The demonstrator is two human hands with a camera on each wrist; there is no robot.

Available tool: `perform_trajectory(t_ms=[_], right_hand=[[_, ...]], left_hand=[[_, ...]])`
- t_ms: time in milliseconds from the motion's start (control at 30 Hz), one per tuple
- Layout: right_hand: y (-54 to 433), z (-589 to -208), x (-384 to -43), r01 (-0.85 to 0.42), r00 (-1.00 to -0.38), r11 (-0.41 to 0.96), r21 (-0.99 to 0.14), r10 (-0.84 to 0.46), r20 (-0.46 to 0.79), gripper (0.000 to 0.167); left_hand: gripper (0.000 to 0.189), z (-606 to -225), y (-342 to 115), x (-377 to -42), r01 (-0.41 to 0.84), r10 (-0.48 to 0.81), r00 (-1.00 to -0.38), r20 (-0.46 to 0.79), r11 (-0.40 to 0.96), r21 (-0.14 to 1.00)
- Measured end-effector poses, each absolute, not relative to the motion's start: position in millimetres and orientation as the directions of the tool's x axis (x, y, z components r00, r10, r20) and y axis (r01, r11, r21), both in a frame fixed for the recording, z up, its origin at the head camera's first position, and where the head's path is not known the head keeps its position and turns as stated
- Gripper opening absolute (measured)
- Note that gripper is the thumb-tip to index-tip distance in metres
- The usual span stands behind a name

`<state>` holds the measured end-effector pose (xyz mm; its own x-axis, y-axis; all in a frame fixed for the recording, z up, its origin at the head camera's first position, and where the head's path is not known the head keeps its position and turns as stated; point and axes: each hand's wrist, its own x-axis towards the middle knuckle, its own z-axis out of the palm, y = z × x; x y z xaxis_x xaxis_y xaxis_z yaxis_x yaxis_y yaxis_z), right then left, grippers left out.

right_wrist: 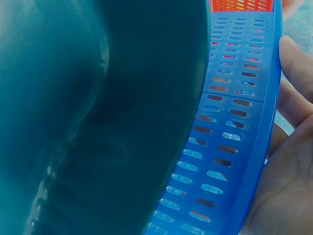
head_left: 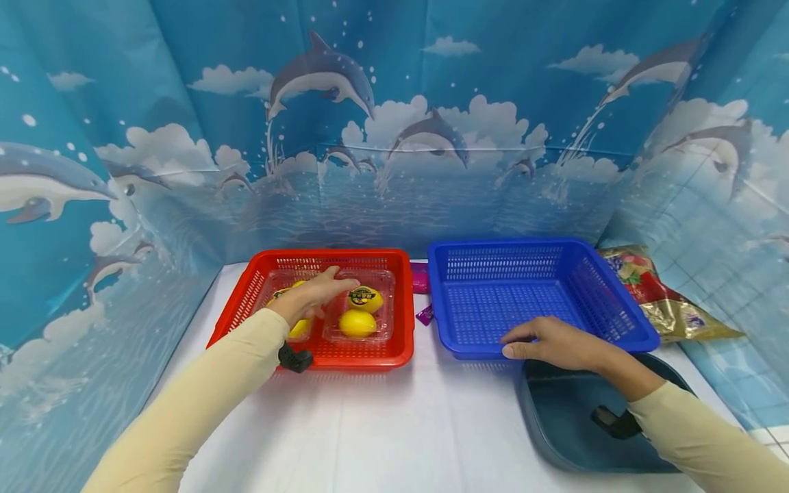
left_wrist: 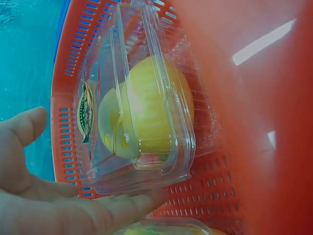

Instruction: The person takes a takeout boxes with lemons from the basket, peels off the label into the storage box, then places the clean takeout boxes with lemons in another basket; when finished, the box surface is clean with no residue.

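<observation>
Left hand (head_left: 313,293) wide, right hand (head_left: 555,342) loose; clear plastic lemon packs (head_left: 359,308) in red slotted basket (head_left: 403,352), blue slotted basket (head_left: 502,301) unfilled.

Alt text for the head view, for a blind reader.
A person's left hand reaches over clear packs of yellow fruit in a red basket; the right hand is at a blue basket's near rim. A dark tub and shiny bag lie at right. Dolphin-print curtains hang behind.
</observation>
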<state>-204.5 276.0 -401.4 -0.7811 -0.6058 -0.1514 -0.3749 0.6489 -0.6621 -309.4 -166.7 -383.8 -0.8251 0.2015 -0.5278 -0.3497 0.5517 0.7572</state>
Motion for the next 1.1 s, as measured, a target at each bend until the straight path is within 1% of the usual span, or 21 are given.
perform_trajectory(t_ms=[267, 433, 667, 800, 1000, 1100], right_hand=[[278, -400, -203, -0.345, -0.786, 0.653, -0.674, -0.594, -0.173, 0.039], [278, -402, -203, -0.333, -0.790, 0.650, -0.683, -0.588, -0.174, 0.039], [275, -403, -203, -0.345, -0.784, 0.637, -0.690, -0.600, -0.161, 0.038], [275, -404, -203, -0.348, -0.784, 0.635, -0.690, -0.601, -0.157, 0.037], [275, -404, -203, -0.344, -0.785, 0.631, -0.695, -0.600, -0.156, 0.038], [276, -404, -203, -0.341, -0.786, 0.629, -0.698, -0.599, -0.156, 0.037]], left_hand=[[0.101, -388, -162, -319, -0.366, 0.217, -0.809, -0.546, 0.540, 0.758], [0.102, -391, -161, -325, -0.380, 0.191, -0.813, -0.549, 0.541, 0.751], [0.100, -399, -164, -329, -0.422, 0.156, -0.811, -0.563, 0.510, 0.750], [0.099, -402, -165, -329, -0.426, 0.147, -0.813, -0.564, 0.510, 0.747], [0.097, -402, -165, -327, -0.430, 0.186, -0.807, -0.561, 0.467, 0.773], [0.098, -401, -166, -326, -0.409, 0.217, -0.810, -0.545, 0.458, 0.790]])
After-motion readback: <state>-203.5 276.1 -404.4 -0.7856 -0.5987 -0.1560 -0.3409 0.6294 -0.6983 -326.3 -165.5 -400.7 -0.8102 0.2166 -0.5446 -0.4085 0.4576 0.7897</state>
